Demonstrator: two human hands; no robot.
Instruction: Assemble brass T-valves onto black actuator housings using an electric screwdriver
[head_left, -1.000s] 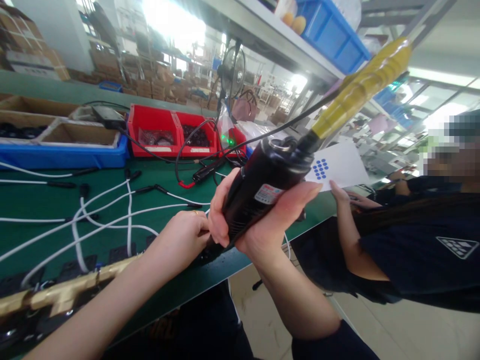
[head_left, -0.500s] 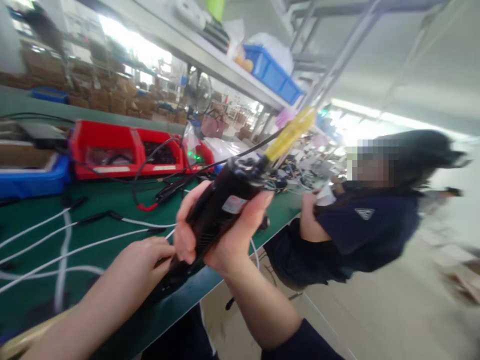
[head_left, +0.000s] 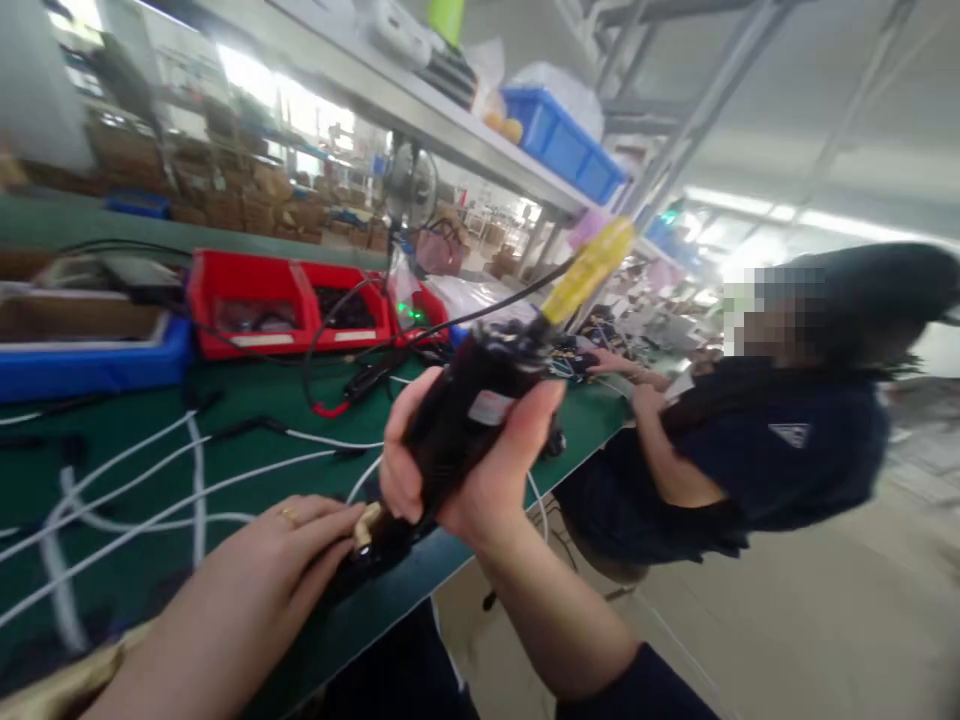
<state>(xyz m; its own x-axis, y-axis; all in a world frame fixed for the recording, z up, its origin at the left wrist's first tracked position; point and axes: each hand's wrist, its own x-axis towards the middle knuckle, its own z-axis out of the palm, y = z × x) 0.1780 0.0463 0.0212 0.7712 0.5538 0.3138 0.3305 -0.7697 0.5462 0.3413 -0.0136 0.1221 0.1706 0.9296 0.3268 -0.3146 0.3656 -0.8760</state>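
Observation:
My right hand [head_left: 480, 470] is wrapped round a black electric screwdriver [head_left: 469, 405], tilted with its tip down at the near edge of the green bench [head_left: 247, 400]. A yellow-sleeved cable [head_left: 589, 270] rises from the tool's top. My left hand [head_left: 281, 555], a ring on one finger, lies with fingers stretched together against a small black part [head_left: 375, 550] under the tool's tip; a bit of brass shows there. White cables [head_left: 150, 480] with black plugs run across the bench to the left.
Red bins [head_left: 285, 300] and a blue tray [head_left: 90, 365] stand at the back of the bench. A small fan [head_left: 409, 185] and a shelf with a blue crate [head_left: 562, 140] are above. A co-worker in a dark shirt [head_left: 757, 460] sits at the right, hands on the bench.
The view has swung a little left and steadied. The co-worker's hand has dropped to the bench. My hands and the screwdriver stay together at the bench edge.

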